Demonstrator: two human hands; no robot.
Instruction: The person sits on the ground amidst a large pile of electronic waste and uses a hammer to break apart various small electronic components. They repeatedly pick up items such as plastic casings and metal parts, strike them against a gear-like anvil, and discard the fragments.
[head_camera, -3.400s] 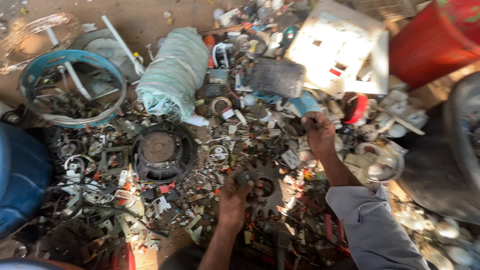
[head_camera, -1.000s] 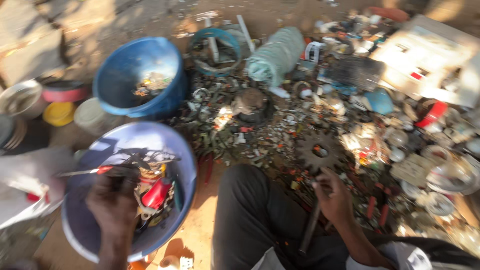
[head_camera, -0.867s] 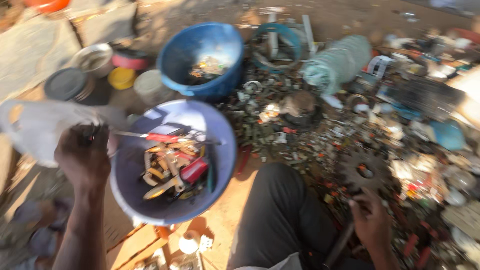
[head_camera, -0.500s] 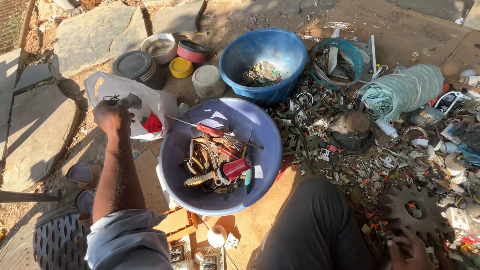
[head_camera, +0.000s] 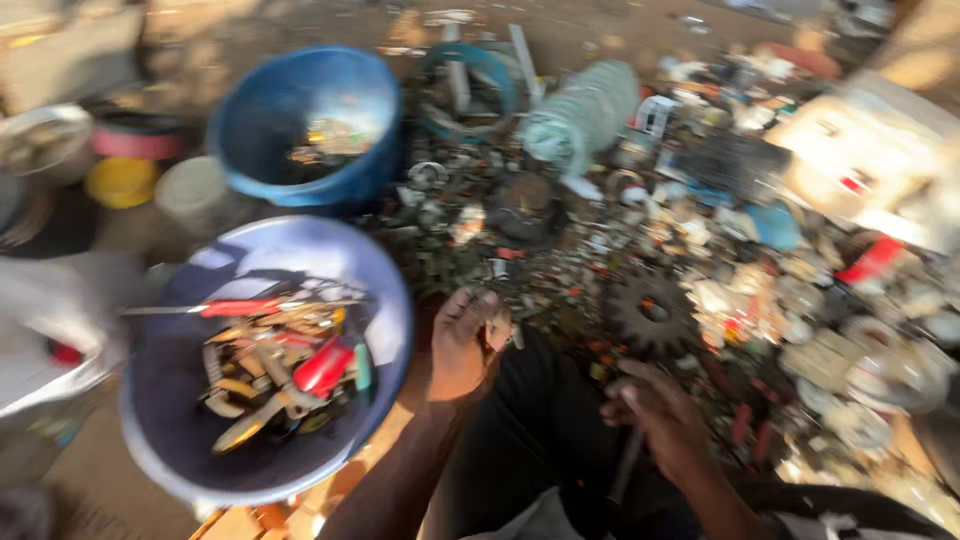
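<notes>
The left hand (head_camera: 462, 345) is curled around a small pale piece of scrap (head_camera: 497, 330), pinched between thumb and fingers at the near edge of the scrap pile (head_camera: 620, 250); the blur hides what kind of piece it is. The right hand (head_camera: 655, 415) is closed over a dark, rod-like handle (head_camera: 625, 468) that points down toward the person's dark trouser leg (head_camera: 530, 430). Just beyond the right hand a dark toothed gear (head_camera: 650, 312) lies flat among the small metal bits.

Just left of the left hand stands a pale blue basin (head_camera: 390, 300) holding hand tools, among them a red-handled screwdriver (head_camera: 240, 307) laid across the top and red-handled pliers (head_camera: 322, 367). Behind it is a deeper blue tub (head_camera: 350, 180) with a few scraps inside. Further back, a light green bundle (head_camera: 585, 110) rests on the pile, and a white boxy casing (head_camera: 860, 165) sits at the far right. Everything lies on bare ground.
</notes>
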